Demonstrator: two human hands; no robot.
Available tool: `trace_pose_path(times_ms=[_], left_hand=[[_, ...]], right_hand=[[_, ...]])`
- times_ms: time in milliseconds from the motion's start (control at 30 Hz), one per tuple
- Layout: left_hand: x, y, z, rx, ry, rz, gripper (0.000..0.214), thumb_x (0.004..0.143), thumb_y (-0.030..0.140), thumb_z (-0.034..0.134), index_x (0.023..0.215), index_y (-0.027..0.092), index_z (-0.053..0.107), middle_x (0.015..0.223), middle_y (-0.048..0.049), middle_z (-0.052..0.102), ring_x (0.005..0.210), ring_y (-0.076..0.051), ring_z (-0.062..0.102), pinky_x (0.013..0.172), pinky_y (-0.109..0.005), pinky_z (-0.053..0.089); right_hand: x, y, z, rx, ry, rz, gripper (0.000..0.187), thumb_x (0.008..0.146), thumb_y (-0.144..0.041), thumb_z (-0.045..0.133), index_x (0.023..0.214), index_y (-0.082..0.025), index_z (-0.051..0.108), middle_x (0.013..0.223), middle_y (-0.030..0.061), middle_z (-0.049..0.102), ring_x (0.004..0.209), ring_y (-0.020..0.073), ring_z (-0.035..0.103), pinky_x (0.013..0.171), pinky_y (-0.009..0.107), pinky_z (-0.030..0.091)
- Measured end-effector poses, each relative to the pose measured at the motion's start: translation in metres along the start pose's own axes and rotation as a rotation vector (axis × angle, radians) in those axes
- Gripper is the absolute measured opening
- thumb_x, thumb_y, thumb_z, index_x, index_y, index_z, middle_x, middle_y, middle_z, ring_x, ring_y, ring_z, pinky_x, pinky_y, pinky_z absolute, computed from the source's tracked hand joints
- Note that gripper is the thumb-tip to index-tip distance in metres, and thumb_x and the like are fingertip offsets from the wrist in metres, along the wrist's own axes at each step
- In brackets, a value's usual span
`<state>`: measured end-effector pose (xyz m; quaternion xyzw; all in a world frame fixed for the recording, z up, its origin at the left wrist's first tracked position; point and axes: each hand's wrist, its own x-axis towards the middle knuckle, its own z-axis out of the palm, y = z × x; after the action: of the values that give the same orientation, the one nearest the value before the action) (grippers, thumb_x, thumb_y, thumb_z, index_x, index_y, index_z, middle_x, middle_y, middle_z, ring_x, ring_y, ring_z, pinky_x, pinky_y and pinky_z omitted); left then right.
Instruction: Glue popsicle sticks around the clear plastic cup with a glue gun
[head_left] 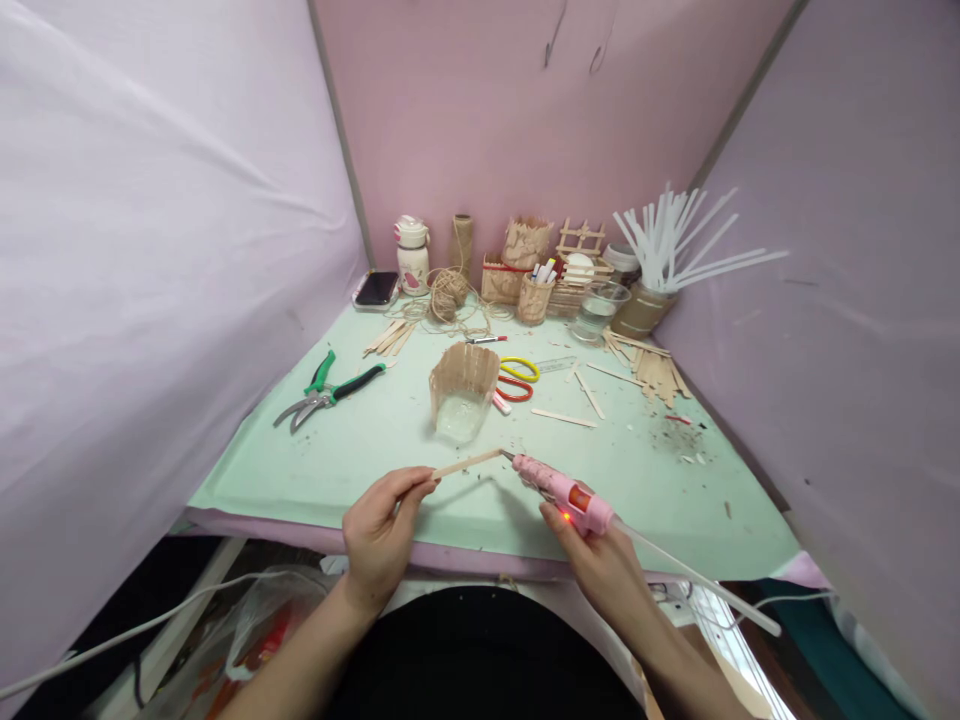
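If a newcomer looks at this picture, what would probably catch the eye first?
Probably the pink glue gun in the right hand, its tip by the far end of a wooden stick in the left hand. Next, perhaps, the spray of white sticks at the table's back right, and the green-and-black shears lying at the left.

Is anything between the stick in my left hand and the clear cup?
Nothing visible stands between the pale, thin wooden stick in your left hand and the clear, partly brown-covered cup; the pink glue gun is right of both.
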<state>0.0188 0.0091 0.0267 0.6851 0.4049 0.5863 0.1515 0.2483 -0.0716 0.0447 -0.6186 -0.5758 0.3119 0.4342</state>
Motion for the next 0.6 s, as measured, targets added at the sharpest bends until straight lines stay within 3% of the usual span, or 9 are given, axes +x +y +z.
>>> trace_pose_path(times_ms=[200, 367, 600], left_hand=[[0.001, 0.001, -0.003, 0.02, -0.001, 0.025, 0.007, 0.083, 0.016, 0.069, 0.088, 0.02, 0.073, 0.082, -0.0011, 0.075, 0.076, -0.014, 0.072, 0.073, -0.024, 0.059], [0.005, -0.002, -0.006, 0.026, -0.063, 0.171, 0.014, 0.085, 0.011, 0.066, 0.094, 0.02, 0.072, 0.086, -0.0028, 0.076, 0.079, -0.015, 0.073, 0.075, -0.026, 0.06], [0.01, -0.007, -0.018, -0.014, -0.234, 0.466, 0.036, 0.086, 0.002, 0.058, 0.117, 0.018, 0.066, 0.101, -0.0094, 0.074, 0.093, -0.018, 0.07, 0.079, -0.029, 0.06]], right_hand=[[0.002, -0.007, -0.004, 0.003, 0.037, 0.029, 0.043, 0.094, -0.042, 0.053, 0.133, -0.028, 0.06, 0.134, 0.0049, 0.062, 0.128, 0.0257, 0.054, 0.113, 0.043, 0.039], [0.0, -0.016, -0.006, 0.037, 0.065, 0.024, 0.042, 0.093, -0.044, 0.054, 0.131, -0.028, 0.062, 0.132, 0.0051, 0.064, 0.13, 0.0265, 0.052, 0.11, 0.044, 0.042], [-0.008, -0.027, -0.001, 0.08, -0.143, -0.001, 0.041, 0.095, -0.041, 0.052, 0.134, -0.029, 0.059, 0.132, 0.0051, 0.063, 0.124, 0.0241, 0.057, 0.107, 0.041, 0.046]])
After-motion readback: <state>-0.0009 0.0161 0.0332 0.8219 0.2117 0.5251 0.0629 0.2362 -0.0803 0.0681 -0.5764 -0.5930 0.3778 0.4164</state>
